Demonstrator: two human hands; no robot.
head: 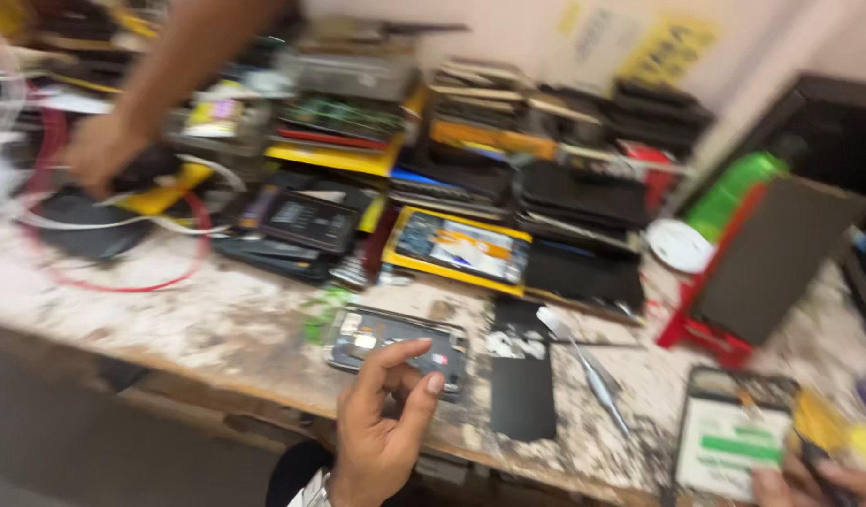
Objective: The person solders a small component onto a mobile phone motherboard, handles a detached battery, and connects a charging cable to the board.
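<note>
The left hand [386, 427] is lifted just above the near edge of the worktop [217, 319], palm turned toward the camera, with thumb and forefinger curled close together; whether something tiny is pinched between them I cannot tell, because the view is blurred. Directly behind it lies an opened phone [395, 343] with its inner parts showing, flat near the edge. The right hand [813, 479] is only partly in view at the near right corner, touching a green-and-white device [733, 437], and its state I cannot tell. It looks like a step of fine work on the phone, and a next move would need a slow, exact reach. Just right of the phone lie a black panel [522, 390] and tweezers [592, 376], so room there is narrow. To the left the worktop is more open. Far left, another person's hand [99, 150] works among cables [123, 225], well apart.
</note>
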